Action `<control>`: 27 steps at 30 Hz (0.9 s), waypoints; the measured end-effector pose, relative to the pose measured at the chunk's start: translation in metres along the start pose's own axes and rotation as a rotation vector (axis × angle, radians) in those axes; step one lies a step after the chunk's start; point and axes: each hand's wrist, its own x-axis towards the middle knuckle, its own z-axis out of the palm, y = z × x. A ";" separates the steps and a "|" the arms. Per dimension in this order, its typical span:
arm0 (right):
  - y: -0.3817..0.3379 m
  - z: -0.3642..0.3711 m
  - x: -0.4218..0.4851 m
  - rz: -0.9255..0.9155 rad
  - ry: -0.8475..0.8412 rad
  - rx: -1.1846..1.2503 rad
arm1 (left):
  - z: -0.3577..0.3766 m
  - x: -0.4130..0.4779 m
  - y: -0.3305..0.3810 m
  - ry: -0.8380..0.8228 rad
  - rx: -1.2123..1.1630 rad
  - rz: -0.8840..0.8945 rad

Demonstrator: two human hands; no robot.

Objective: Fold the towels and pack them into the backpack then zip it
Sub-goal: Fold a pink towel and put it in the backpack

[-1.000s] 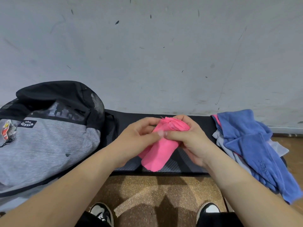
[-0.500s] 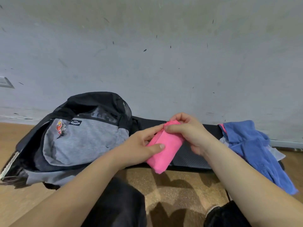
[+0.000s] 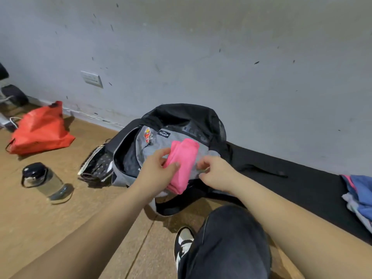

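Observation:
A folded pink towel [image 3: 183, 164] lies over the grey front of the grey and black backpack [image 3: 157, 147], which lies on the floor by the wall with its main compartment [image 3: 125, 158] gaping open on the left. My left hand [image 3: 156, 174] grips the pink towel's left edge with thumb and fingers. My right hand [image 3: 214, 174] hovers just right of the towel, fingers loosely curled, holding nothing. A heap of blue, pink and pale towels [image 3: 358, 195] sits at the far right on the black mat [image 3: 302, 178].
An orange bag [image 3: 40, 130] lies at the back left and a clear water bottle with a black lid [image 3: 45, 181] lies on the wooden floor. My knee [image 3: 227, 238] and shoe [image 3: 182, 244] are below the backpack. A wall socket [image 3: 91, 78] sits low on the wall.
The view swung left. The pink towel travelled from over the mat to over the backpack's front. My right hand let go of it; my left hand still holds it.

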 end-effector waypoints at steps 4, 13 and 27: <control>-0.007 0.032 0.027 -0.050 -0.041 -0.353 | -0.024 0.009 -0.014 0.050 -0.013 -0.053; 0.004 -0.012 0.061 0.000 0.210 -0.063 | -0.062 0.022 -0.038 0.283 -0.161 0.002; -0.013 -0.071 0.135 0.156 0.419 0.696 | 0.038 0.096 -0.025 0.000 -0.143 -0.216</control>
